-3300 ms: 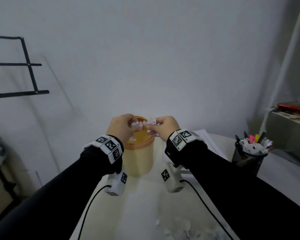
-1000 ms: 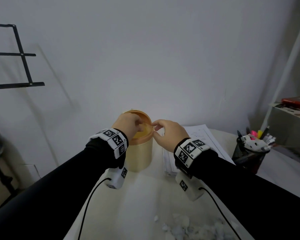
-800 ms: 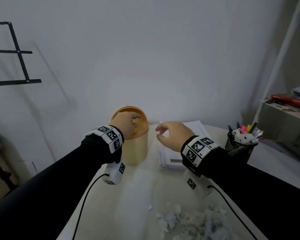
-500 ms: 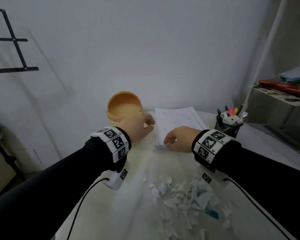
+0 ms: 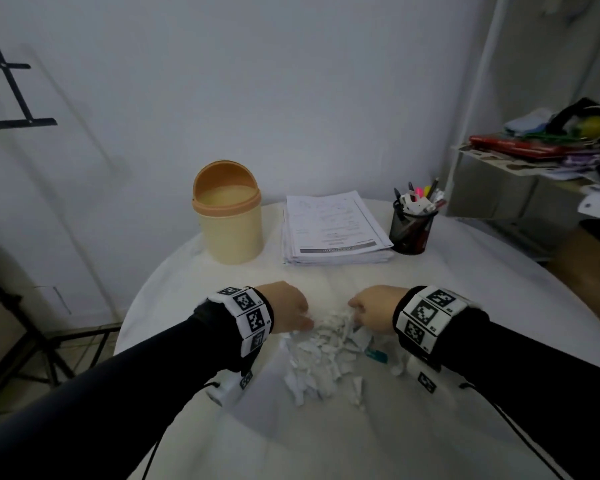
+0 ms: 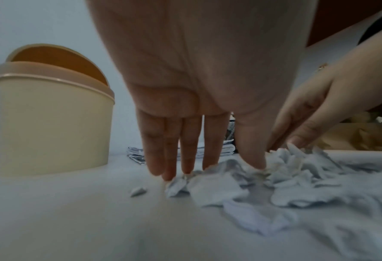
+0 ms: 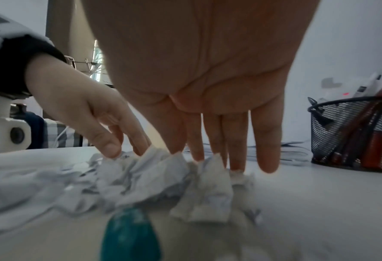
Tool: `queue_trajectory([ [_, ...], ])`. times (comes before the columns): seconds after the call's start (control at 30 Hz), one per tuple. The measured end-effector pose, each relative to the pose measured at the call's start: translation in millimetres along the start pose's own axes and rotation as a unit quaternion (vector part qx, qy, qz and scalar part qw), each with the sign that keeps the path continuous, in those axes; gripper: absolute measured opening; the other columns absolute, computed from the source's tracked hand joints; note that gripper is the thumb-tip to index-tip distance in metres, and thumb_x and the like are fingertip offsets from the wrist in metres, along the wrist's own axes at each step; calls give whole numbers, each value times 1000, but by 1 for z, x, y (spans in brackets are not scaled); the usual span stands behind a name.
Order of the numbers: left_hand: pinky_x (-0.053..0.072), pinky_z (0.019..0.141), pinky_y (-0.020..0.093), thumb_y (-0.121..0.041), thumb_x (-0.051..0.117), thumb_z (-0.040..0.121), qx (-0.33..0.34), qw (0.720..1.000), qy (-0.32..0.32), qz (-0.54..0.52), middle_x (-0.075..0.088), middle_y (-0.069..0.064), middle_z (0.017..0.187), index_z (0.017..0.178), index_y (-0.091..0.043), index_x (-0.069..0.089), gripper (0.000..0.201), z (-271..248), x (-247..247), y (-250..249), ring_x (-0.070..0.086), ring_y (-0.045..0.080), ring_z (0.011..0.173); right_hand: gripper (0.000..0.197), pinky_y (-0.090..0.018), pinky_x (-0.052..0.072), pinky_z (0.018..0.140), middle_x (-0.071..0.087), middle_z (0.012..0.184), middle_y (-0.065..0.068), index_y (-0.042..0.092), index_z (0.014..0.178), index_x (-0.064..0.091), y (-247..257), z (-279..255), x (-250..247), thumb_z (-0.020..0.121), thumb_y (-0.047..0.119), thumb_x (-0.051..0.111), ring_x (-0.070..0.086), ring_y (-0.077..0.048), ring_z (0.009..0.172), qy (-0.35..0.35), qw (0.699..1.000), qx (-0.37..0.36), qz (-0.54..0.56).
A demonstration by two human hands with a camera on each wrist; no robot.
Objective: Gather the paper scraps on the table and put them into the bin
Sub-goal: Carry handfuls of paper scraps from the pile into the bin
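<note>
Left hand: my left hand (image 5: pixel 286 311) is down at the far left edge of the scrap pile, palm towards the bench, wrist raised.
Left fingers: my fingers (image 6: pixel 189 141) are straight and close together, tips touching the nearest scraps; the thumb tip presses into the paper beside them. Nothing is gripped.
Right hand: my right hand (image 5: pixel 374 311) mirrors it at the far right edge of the pile, facing the left one across the heap.
Right fingers: these fingers (image 7: pixel 234 139) are also extended and nearly side by side, tips resting among crumpled pieces; they are not curled round anything.
Paper scraps: the paper scraps (image 5: pixel 323 355) lie in a loose white heap on the bench (image 5: pixel 326 438), between my two hands and running back towards me. Some pieces are crumpled, some flat strips, and a few carry print.
Teal piece: one small teal scrap (image 5: pixel 376 355) lies at the right side of the heap, just beside my right wrist.
Bin: the bin (image 5: pixel 231 223), cream with an orange-tan rim and its swing lid tipped open, stands upright at the far left of the bench, well apart from the pile.
Paper stack: a stack of printed sheets (image 5: pixel 333 230) lies just right of the bin.
Pen holder: a black mesh pen holder (image 5: pixel 411 230), full of pens and markers, stands right of the stack.
Shelf: a cluttered shelf (image 5: pixel 534 157) sits off to the right, past the bench.
</note>
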State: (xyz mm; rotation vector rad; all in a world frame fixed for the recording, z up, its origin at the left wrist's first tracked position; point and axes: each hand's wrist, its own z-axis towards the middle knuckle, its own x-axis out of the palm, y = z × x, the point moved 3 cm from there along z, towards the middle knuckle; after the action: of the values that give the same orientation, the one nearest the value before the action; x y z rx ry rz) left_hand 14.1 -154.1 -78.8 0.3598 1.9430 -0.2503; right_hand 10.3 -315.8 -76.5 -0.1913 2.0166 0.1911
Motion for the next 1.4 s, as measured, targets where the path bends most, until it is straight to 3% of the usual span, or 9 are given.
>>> queue_trajectory([
  [0.1, 49, 92, 36, -47, 41, 94, 21, 1000, -17, 8, 69, 8, 105, 103, -8, 67, 47, -10, 2, -8, 61, 27, 99, 45, -32, 33, 112, 40, 149, -7, 13, 143, 41, 1, -10, 9, 98, 14, 39, 39, -24, 136, 9, 1000, -22, 15],
  [0.27, 43, 92, 22, -49, 51, 90, 58, 995, -50, -58, 64, -6, 122, 124, -26, 60, 42, -30, -2, -12, 60, 13, 109, 37, -29, 40, 106, 50, 140, 4, 28, 131, 54, -6, -28, 8, 95, 32, 47, 49, -15, 127, -95, 990, -65, 78],
  [0.43, 41, 104, 32, -56, 77, 64, 62, 995, -13, -79, 49, -9, 134, 133, -37, 45, 79, -36, 6, -13, 50, 14, 121, 67, -34, 41, 104, 47, 138, 6, 33, 133, 47, -15, -34, 16, 74, 58, 67, 48, -15, 125, -76, 993, -49, 74],
  [0.57, 37, 102, 26, -47, 82, 62, 76, 994, -12, -74, 47, -10, 134, 134, -35, 45, 82, -35, 11, -21, 45, 13, 123, 67, -30, 45, 98, 49, 137, 4, 33, 132, 50, -12, -35, 21, 71, 49, 74, 52, -15, 120, -72, 991, -55, 94],
  [0.8, 48, 85, 25, -39, 74, 75, 114, 989, -53, -82, 58, -7, 120, 122, -35, 57, 50, -22, 15, -18, 53, 10, 88, 40, -21, 40, 85, 58, 128, 5, 29, 117, 64, -11, -29, 21, 78, 35, 72, 55, -14, 116, -85, 987, -56, 120],
  [1.1, 46, 82, 23, -28, 64, 85, 113, 988, -82, -64, 67, 1, 111, 112, -25, 69, 27, -14, 15, -19, 61, 17, 96, 30, -19, 38, 78, 60, 123, -2, 20, 113, 67, -10, -25, 17, 83, 18, 68, 58, -17, 108, -113, 984, -64, 118],
  [1.23, 45, 83, 21, -19, 60, 87, 108, 986, -109, -70, 67, -1, 112, 112, -24, 68, 26, -13, 13, -18, 60, 17, 100, 27, -19, 38, 77, 63, 119, -3, 19, 111, 67, -9, -24, 15, 85, 17, 65, 52, -10, 92, -142, 978, -73, 135],
  [1.33, 50, 90, 29, -8, 53, 87, 99, 983, -126, -84, 67, 1, 113, 113, -24, 67, 33, -13, 12, -15, 58, 15, 96, 25, -21, 43, 81, 65, 116, -4, 18, 111, 68, -10, -23, 15, 87, 15, 62, 60, -16, 101, -151, 975, -72, 145],
  [1.4, 49, 89, 28, -14, 56, 88, 97, 981, -142, -93, 67, 1, 112, 112, -22, 67, 27, -12, 10, -14, 58, 16, 95, 24, -24, 46, 86, 65, 115, -5, 18, 110, 69, -10, -22, 14, 88, 12, 60, 60, -18, 104, -162, 972, -73, 151],
])
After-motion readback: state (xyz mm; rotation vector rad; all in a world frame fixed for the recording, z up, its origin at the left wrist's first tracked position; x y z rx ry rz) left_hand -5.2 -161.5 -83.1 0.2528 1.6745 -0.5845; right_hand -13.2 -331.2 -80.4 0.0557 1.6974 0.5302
